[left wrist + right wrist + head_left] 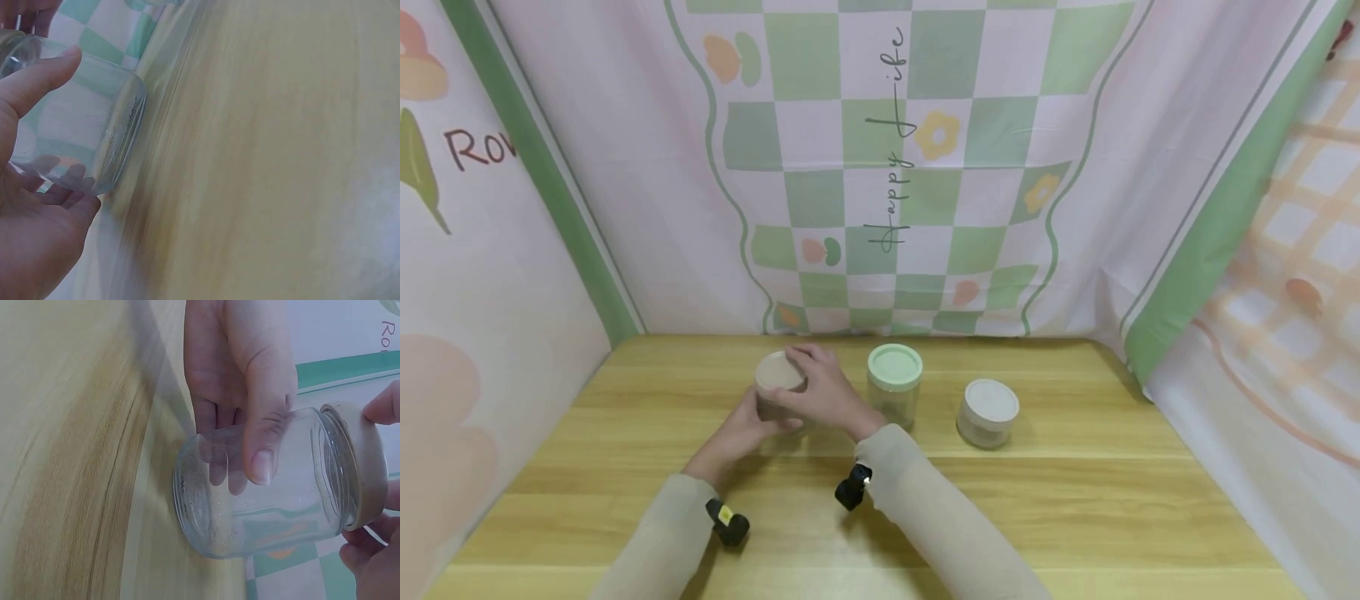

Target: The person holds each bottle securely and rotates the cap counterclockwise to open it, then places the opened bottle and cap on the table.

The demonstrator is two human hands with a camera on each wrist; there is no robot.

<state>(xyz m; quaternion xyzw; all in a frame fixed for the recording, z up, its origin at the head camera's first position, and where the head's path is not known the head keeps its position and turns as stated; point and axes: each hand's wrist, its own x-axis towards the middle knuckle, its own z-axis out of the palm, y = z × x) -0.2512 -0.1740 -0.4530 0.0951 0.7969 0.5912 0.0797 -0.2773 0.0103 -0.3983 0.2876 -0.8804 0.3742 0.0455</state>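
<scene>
A clear glass jar (281,506) with a beige lid (369,469) stands at the left of the table, near the back. My left hand (737,432) grips its glass body, thumb on one side and fingers round the other, as the left wrist view shows. From above, my right hand (827,393) holds the beige lid by its rim. That lid sits on the jar's mouth in the right wrist view. Nothing shows inside the glass. Just right of my right hand is a tall jar with a mint-green lid (895,365).
Further right stands a short glass jar with a white lid (991,402). The wooden table (820,533) ends at the back against a checked curtain (880,183). More printed cloth hangs on both sides.
</scene>
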